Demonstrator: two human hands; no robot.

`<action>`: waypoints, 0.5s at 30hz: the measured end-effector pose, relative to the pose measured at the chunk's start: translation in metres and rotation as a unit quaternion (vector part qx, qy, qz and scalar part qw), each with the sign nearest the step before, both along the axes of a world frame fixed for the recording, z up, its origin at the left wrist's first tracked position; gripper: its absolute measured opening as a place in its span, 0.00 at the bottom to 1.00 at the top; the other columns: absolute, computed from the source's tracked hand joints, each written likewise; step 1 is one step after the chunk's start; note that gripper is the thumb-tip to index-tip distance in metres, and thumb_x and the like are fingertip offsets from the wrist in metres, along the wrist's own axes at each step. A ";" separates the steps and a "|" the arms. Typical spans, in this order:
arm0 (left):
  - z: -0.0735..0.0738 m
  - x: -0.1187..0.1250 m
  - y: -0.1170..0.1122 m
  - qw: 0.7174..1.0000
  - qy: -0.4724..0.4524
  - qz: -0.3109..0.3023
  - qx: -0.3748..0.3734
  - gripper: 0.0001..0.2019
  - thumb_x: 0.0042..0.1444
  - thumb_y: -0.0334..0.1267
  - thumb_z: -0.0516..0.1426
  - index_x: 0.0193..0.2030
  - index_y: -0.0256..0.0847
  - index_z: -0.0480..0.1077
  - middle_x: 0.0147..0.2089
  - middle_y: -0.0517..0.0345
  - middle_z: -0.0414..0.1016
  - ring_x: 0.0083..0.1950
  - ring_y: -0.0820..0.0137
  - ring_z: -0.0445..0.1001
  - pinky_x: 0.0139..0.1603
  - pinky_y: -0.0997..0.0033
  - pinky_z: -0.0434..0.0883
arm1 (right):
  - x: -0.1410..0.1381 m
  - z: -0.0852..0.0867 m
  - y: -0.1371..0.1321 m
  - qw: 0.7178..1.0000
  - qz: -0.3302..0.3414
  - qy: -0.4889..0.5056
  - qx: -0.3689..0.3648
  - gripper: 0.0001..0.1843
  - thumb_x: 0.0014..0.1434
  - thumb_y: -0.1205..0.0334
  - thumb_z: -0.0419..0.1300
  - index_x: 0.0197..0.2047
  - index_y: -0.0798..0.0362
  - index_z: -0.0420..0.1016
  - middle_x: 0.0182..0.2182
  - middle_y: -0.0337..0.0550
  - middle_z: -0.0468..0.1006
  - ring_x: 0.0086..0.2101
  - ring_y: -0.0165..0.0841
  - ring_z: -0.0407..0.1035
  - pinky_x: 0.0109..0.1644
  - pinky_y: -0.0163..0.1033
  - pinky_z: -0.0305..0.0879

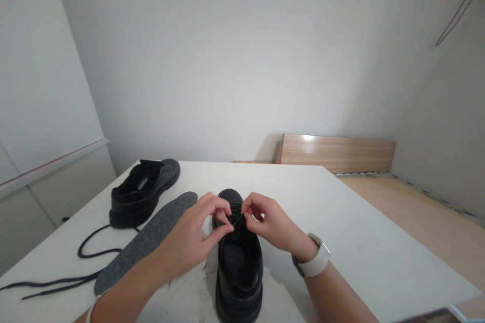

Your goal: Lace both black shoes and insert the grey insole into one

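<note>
The near shoe (239, 297) stands upright on the white table (303, 192), toe pointing away from the wearer and heel nearest. Its shoelace (237, 218) is threaded over the tongue area. The right hand (270, 219) has its thumb and forefinger pinched together, apparently gripping the lace. The left hand (189, 237) is curled at the opposite side of the lacing, thumb and forefinger slightly apart; whether it grips a strand cannot be told, dark lace lying against dark shoe.

To the left, a grey insole (147, 242) lies flat; beyond it stands a second shoe (131, 209). A loose lace (56, 281) trails over the table beside the insole.

Step in hand, as judged: fingertip work on the near shoe's lacing. The next move calls for a secure pinch on both sides, even tension and a steady shoe.
</note>
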State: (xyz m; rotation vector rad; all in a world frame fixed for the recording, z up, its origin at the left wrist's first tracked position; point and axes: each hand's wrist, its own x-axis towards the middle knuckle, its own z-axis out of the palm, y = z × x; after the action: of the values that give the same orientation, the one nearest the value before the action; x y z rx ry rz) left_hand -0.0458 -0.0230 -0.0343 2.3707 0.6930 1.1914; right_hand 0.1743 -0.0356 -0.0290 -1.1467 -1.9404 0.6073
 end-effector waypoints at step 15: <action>-0.017 -0.121 0.078 0.804 0.274 0.527 -0.028 0.24 0.59 0.56 0.56 0.49 0.35 0.74 0.64 0.27 0.57 0.64 0.28 0.55 0.56 0.26 0.60 | -0.017 -0.026 -0.091 0.971 -0.057 -0.228 0.041 0.12 0.53 0.65 0.71 0.30 0.52 0.70 0.36 0.41 0.74 0.40 0.39 0.68 0.42 0.41 0.64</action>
State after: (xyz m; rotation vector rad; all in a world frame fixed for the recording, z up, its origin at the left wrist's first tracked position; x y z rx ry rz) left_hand -0.1666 0.0546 -0.0511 2.2386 2.4060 0.7012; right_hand 0.1574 -0.1270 -0.0548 -1.4260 -2.2331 0.2063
